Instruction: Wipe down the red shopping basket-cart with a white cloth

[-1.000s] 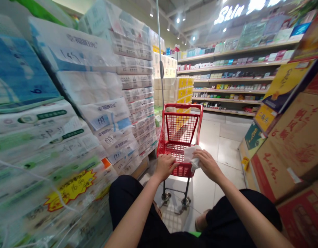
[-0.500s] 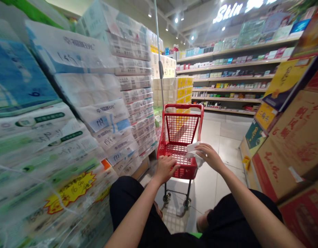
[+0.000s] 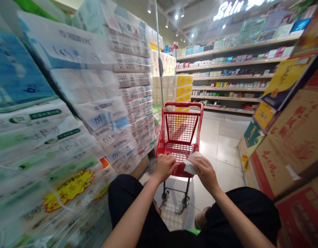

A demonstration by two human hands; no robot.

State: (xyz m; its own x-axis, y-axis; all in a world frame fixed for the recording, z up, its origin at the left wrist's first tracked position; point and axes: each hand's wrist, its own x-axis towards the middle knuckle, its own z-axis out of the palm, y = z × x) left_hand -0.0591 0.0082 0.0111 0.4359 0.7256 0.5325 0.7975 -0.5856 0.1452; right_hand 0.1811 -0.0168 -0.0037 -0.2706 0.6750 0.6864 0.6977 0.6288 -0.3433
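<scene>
1. Wrapped tissue packs (image 3: pixel 71 113): stacked wall on the left, just beside the cart's left edge.
2. Cardboard cartons (image 3: pixel 290 137): line the right side, well apart from the cart.
3. Floor (image 3: pixel 223 151): the open room lies on the tiles to the right of the cart and beyond it.
4. Red cart (image 3: pixel 181 126): its near rim lies under both hands.
5. Left hand (image 3: pixel 164 167): grip closed on the near rim.
6. Right hand (image 3: pixel 204 171): grip clamped on the cloth; it has dropped from the right rim to beside the left hand.
7. White cloth (image 3: pixel 190 166): now pressed on the near rim.
</scene>
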